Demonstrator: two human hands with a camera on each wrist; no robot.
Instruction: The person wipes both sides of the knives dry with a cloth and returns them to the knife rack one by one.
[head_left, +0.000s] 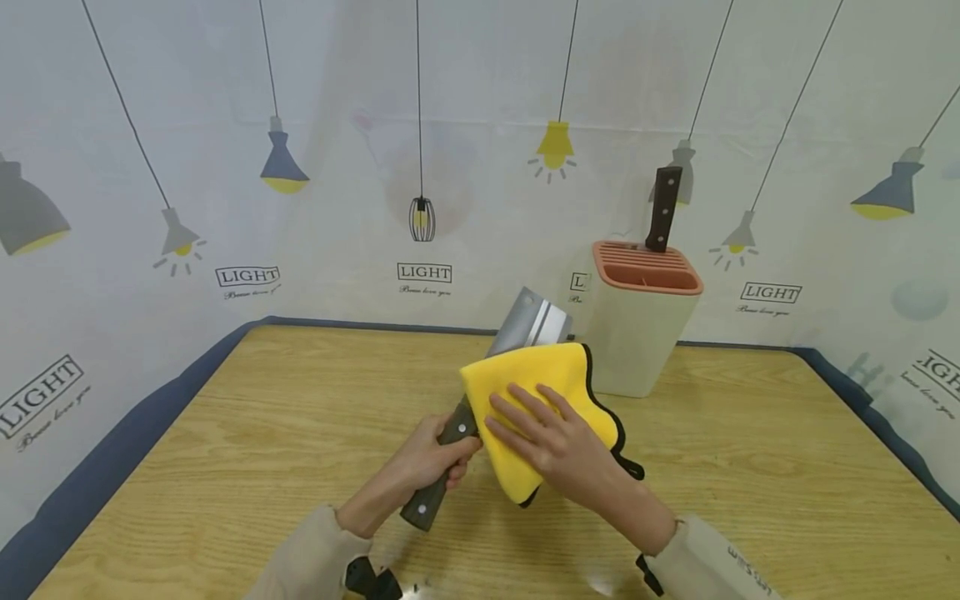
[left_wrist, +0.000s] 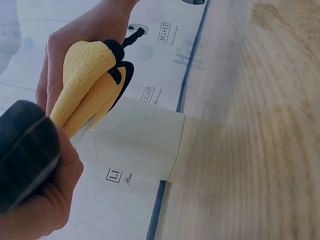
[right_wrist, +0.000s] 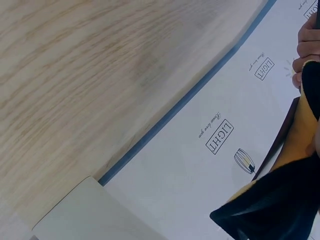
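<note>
My left hand point(head_left: 427, 454) grips the dark riveted handle point(left_wrist: 25, 155) of a cleaver point(head_left: 525, 321), whose broad blade points up and away over the table. A yellow cloth point(head_left: 566, 371) with black edging is folded about the blade, leaving the far end of the steel bare. Over the cloth lies my right hand point(head_left: 566, 446), its fingers spread across the upper face while the thumb is hidden beneath, holding cloth against blade. From the left wrist, the folded cloth shows both its layers. At the right wrist view's edge appears the cloth's dark underside point(right_wrist: 272, 200).
Behind the blade, to the right, stands a white knife block point(head_left: 626, 342) with an orange slotted top point(head_left: 652, 262). One dark-handled knife point(head_left: 663, 208) sticks up from it. The wooden table point(head_left: 300, 408) ends at a lamp-printed backdrop point(head_left: 480, 208).
</note>
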